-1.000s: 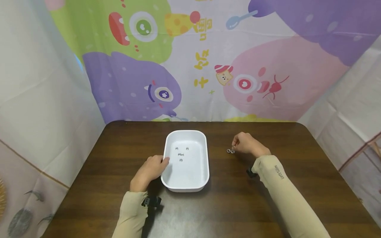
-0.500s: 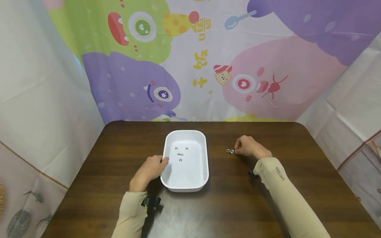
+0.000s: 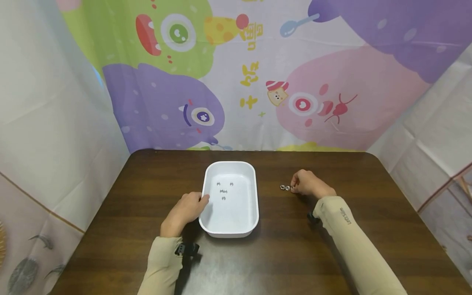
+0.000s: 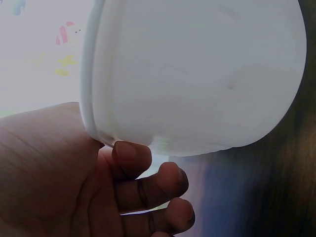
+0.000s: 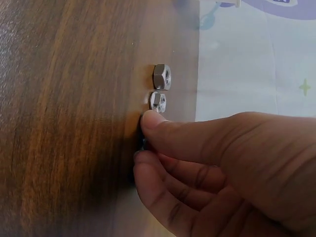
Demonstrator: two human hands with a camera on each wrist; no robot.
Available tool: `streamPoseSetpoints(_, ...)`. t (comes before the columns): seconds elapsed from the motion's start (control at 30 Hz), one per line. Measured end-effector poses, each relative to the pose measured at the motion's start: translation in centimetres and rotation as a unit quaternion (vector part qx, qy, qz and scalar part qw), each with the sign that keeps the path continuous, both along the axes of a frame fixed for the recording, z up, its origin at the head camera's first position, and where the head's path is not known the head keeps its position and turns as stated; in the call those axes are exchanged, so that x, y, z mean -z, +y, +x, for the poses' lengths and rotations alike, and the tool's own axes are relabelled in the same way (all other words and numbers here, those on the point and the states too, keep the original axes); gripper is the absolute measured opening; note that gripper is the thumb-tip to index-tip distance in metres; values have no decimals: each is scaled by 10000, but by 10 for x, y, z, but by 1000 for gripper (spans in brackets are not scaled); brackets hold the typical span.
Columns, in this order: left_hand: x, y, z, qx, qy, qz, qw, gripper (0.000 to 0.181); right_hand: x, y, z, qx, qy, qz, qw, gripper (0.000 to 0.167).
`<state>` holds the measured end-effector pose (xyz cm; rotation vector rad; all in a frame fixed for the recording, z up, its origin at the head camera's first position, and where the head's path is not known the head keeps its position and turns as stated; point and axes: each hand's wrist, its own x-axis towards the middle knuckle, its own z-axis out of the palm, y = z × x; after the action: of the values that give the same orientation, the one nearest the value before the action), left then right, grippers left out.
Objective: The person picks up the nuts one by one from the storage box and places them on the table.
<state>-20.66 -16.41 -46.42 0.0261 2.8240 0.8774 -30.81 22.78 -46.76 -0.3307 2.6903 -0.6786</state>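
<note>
Right hand (image 3: 311, 184): grip pinched together, probably on a nut (image 5: 143, 143), mostly hidden. Small piece; may slip if the pinch is shallow. Two loose nuts (image 5: 162, 77) just beside on the worktop (image 3: 280, 254); a stray nudge could scatter them. Left hand (image 3: 184, 212) holds tray (image 3: 236, 215) rim; tugging could shift five nuts (image 3: 221, 191) inside.

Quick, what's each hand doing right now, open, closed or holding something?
Left hand: closed, gripping the white tray by its side.
Right hand: closed, pinching a small metal piece, mostly hidden.
</note>
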Motion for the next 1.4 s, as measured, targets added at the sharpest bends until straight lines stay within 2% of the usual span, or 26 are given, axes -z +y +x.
streamPoseSetpoints(0.4, 0, -1, -1, -6, 21, 4, 10000, 41, -1, -2, 2, 52, -220, -282, 9993, 7)
streamPoseSetpoints(0.67, 2, 0, 0, 14, 45, 21, 10000, 40, -1, -1, 1, -1, -287, -205, 9994, 11)
streamPoseSetpoints(0.87, 3, -1, -1, 1, 14, 45, 10000, 40, -12, 0, -5, -348, -50, 241, 9991, 21)
streamPoseSetpoints(1.07, 3, -1, -2, 41, 24, 25, 10000, 40, -24, -5, -9, -770, 358, 438, 9954, 20)
streamPoseSetpoints(1.27, 5, -1, -3, 65, 70, 4, 10000, 41, -34, -23, -13, -1047, 588, -210, 9925, 20)
streamPoseSetpoints(1.4, 5, -2, -4, 72, 18, 24, 10000, 43, -43, -38, -16, -962, 337, -657, 9926, 23)
